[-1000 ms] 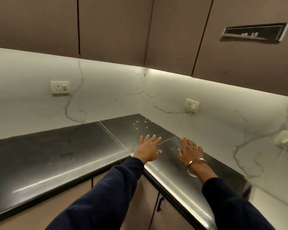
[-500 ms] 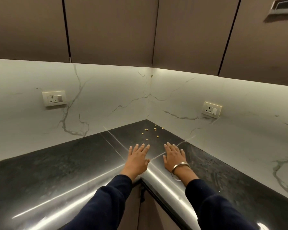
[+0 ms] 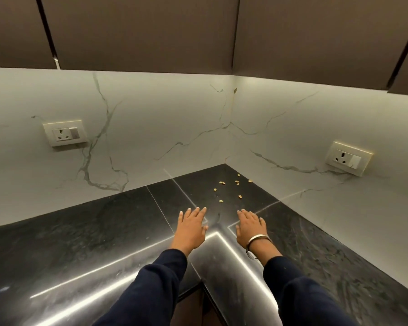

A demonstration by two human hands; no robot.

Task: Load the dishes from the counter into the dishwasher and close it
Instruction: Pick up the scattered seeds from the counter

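My left hand (image 3: 191, 228) lies flat, palm down, on the black stone counter (image 3: 85, 236) near its inner corner, fingers spread and holding nothing. My right hand (image 3: 251, 226), with a metal bangle on the wrist, rests the same way a little to the right, also holding nothing. Both arms wear dark blue sleeves. No dishes and no dishwasher appear in the head view.
Several small yellow seeds (image 3: 230, 188) lie scattered in the counter's far corner. White marble backsplash carries a socket on the left wall (image 3: 65, 135) and one on the right wall (image 3: 349, 158). Brown upper cabinets (image 3: 146, 31) hang overhead. Lower cabinet fronts (image 3: 196, 307) show below the counter edge.
The view has swung left and centred on the corner. Both hands stay flat on the counter; the right hand came closer to the left earlier, and they now sit slightly further apart.
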